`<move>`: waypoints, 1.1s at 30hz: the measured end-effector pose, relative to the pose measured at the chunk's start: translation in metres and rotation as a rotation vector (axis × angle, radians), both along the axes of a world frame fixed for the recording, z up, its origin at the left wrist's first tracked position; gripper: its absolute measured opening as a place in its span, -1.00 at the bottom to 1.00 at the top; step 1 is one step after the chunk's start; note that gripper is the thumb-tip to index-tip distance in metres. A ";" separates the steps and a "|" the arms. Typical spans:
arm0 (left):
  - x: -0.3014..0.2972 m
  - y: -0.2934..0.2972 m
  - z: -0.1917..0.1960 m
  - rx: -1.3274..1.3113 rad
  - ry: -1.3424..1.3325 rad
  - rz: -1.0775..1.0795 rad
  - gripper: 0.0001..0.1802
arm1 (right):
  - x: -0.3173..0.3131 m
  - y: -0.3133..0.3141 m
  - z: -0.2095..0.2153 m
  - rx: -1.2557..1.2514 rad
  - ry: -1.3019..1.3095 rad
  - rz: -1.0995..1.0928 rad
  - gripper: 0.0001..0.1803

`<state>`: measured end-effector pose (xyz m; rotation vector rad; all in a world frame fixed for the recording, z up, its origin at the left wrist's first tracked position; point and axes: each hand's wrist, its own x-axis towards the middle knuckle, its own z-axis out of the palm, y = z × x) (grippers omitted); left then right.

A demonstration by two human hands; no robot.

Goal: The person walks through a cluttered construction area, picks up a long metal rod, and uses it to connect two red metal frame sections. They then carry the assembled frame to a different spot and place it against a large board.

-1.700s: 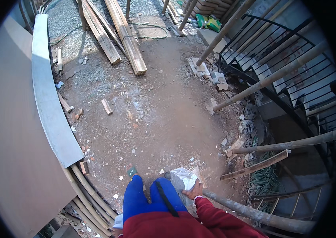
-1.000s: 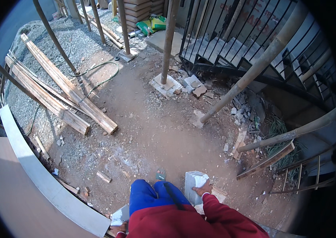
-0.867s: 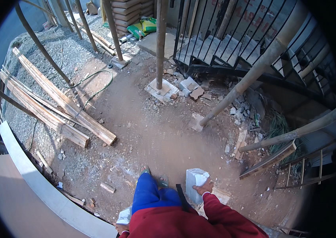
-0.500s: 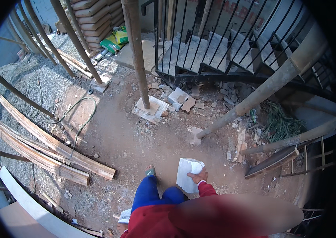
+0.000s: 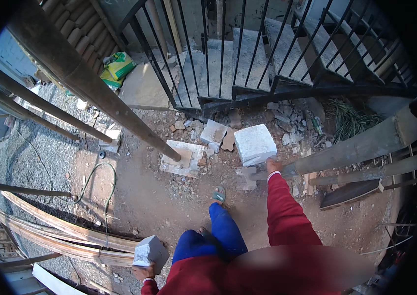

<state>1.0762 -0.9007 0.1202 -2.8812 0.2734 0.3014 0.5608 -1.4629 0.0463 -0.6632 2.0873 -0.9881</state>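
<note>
1. At eight o'clock from the view's centre, long timber planks (image 5: 71, 246) lay on the gravelly ground.
2. At ten o'clock, a thick round pole (image 5: 115, 104) slanted down to a pale board (image 5: 169, 167).
3. At seven o'clock, the left hand (image 5: 144, 272) grasped a grey-white block (image 5: 150, 251) by its lower edge, near the planks' ends.
4. At six o'clock, a sandalled foot (image 5: 219, 194) stood on the dirt.
5. At three o'clock, near the centre, the right hand (image 5: 274, 165) gripped a white block (image 5: 255, 142) at its lower right corner; its fingers were partly hidden.
6. Farther toward three o'clock lay green leaves (image 5: 352, 120).
</note>
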 end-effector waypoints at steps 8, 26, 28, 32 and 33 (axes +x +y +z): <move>0.007 -0.245 -0.031 -0.078 0.204 -0.286 0.22 | -0.036 0.165 -0.062 0.111 -0.029 0.307 -0.40; -0.121 -0.720 -0.194 0.078 0.487 -1.235 -0.56 | 0.157 0.471 0.060 0.676 -0.123 -0.558 -0.45; -0.131 -0.718 -0.208 0.193 0.461 -1.320 -0.56 | 0.179 0.445 0.083 0.557 -0.225 -0.474 -0.41; -0.160 -0.651 -0.212 0.268 0.538 -1.704 -0.65 | 0.217 0.453 0.105 0.412 -0.125 -0.371 -0.44; -0.168 -0.626 -0.209 0.343 0.494 -1.924 -0.58 | 0.225 0.465 0.101 0.379 -0.115 -0.393 -0.44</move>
